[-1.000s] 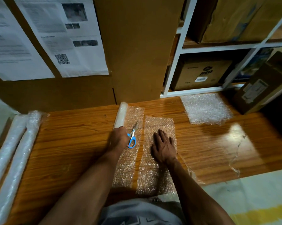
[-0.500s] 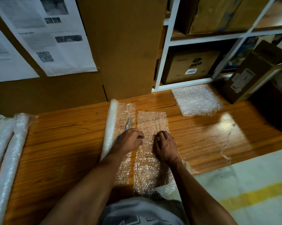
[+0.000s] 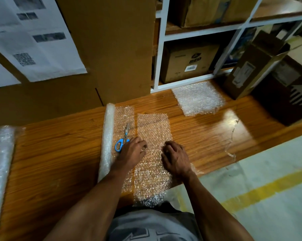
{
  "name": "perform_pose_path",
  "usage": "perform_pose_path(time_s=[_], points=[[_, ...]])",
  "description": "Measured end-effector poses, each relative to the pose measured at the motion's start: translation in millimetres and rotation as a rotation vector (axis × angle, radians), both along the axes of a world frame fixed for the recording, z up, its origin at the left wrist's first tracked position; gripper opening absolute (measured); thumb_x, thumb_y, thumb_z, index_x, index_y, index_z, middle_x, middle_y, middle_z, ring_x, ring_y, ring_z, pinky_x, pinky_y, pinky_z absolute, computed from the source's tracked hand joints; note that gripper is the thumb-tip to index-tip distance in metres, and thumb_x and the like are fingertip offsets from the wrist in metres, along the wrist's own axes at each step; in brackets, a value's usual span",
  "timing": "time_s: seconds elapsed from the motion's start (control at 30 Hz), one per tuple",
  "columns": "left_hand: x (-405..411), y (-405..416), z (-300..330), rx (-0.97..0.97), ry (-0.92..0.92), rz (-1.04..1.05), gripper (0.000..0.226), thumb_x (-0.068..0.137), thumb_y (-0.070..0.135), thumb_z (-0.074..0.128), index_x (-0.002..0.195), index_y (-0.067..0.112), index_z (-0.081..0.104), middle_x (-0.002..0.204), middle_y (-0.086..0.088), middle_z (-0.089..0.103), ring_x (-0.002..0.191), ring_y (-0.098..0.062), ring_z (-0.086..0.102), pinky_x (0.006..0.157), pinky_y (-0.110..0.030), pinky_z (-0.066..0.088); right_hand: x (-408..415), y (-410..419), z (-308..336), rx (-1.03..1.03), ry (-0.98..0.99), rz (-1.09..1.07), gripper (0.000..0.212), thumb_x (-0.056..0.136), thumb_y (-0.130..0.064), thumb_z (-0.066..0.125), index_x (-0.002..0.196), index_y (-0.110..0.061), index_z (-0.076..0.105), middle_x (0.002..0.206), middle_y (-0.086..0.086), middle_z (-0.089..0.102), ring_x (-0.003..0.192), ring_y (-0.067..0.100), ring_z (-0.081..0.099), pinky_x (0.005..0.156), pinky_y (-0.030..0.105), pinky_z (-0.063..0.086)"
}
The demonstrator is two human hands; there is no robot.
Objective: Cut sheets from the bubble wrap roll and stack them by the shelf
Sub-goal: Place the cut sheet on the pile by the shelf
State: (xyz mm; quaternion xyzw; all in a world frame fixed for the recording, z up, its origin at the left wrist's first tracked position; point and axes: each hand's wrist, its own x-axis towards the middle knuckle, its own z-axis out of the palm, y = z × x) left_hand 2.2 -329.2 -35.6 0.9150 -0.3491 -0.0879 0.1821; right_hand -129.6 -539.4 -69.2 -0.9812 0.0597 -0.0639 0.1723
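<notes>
Both hands, left [image 3: 132, 152] and right [image 3: 175, 158], curl their fingers onto a cut sheet [image 3: 152, 153] on the desk [image 3: 51, 162], apparently gathering it. Scissors [image 3: 123, 139] lie released beside the roll [image 3: 107, 141]. Farther, a stack [image 3: 198, 98] waits by the shelf [image 3: 181, 81]; more cutting probably remains.

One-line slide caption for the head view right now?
Both hands gather a cut bubble wrap sheet beside the scissors and roll.
</notes>
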Motion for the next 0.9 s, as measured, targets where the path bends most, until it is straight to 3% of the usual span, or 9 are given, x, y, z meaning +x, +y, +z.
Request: perform_pose_path(time_s=[0.1,0.27,0.43,0.57,0.67,0.8,0.9], points=[[-4,1,-2,0.033,-0.01,-0.011,0.02,0.088,0.038,0.076,0.107,0.035,0.07,0.113,0.011,0.059,0.104,-0.011,0.054,0.088,-0.038,0.054,-1,0,2,-0.025,-0.031,0.005,0.032,0.105,-0.044,0.048,0.127,-0.023,0.059,0.146,0.003,0.053,0.134,0.018,0.048,0.116,0.045,0.036],[-5,-4,3,0.05,-0.037,0.009,0.013,0.092,0.024,0.072,0.101,0.033,0.071,0.108,0.011,0.061,0.103,-0.012,0.053,0.083,-0.037,0.052,5,4,9,-0.047,-0.049,-0.014,0.025,0.103,-0.041,0.05,0.12,-0.027,0.062,0.132,-0.002,0.056,0.12,0.016,0.049,0.105,0.042,0.043],[1,-4,7,-0.102,0.107,0.097,0.019,0.095,0.013,0.064,0.096,0.03,0.057,0.1,0.004,0.066,0.09,-0.017,0.062,0.071,-0.036,0.051,18,-2,14,0.209,-0.05,-0.109,0.016,0.103,-0.038,0.055,0.114,-0.028,0.061,0.115,-0.001,0.064,0.106,0.018,0.052,0.092,0.038,0.047],[8,-10,21,-0.238,0.163,0.209,0.018,0.102,0.017,0.056,0.105,0.034,0.051,0.103,0.002,0.067,0.084,-0.015,0.064,0.069,-0.04,0.058,33,-4,42,0.544,-0.1,-0.164,0.004,0.103,-0.031,0.064,0.102,-0.03,0.06,0.093,-0.008,0.07,0.082,0.013,0.067,0.067,0.028,0.052],[20,-22,47,-0.38,0.165,0.263,0.016,0.105,0.018,0.053,0.109,0.032,0.061,0.104,0.005,0.069,0.085,-0.014,0.064,0.066,-0.031,0.052,46,-6,67,0.731,-0.183,-0.208,0.008,0.099,-0.032,0.069,0.1,-0.024,0.069,0.093,-0.009,0.073,0.088,0.008,0.069,0.072,0.021,0.051],[39,-32,84,-0.559,0.207,0.315,0.019,0.107,0.027,0.051,0.108,0.027,0.07,0.105,0.007,0.073,0.091,-0.014,0.065,0.072,-0.026,0.048,63,-11,99,0.996,-0.219,-0.242,0.013,0.1,-0.023,0.072,0.1,-0.01,0.073,0.092,0.001,0.074,0.087,0.015,0.068,0.079,0.033,0.055],[51,-32,99,-0.673,0.286,0.3,0.017,0.099,0.043,0.063,0.102,0.029,0.072,0.103,0.012,0.074,0.098,-0.01,0.067,0.079,-0.025,0.051,72,-14,121,1.111,-0.234,-0.228,0.014,0.098,-0.027,0.073,0.1,-0.014,0.072,0.099,0.01,0.072,0.097,0.029,0.068,0.09,0.042,0.056]])
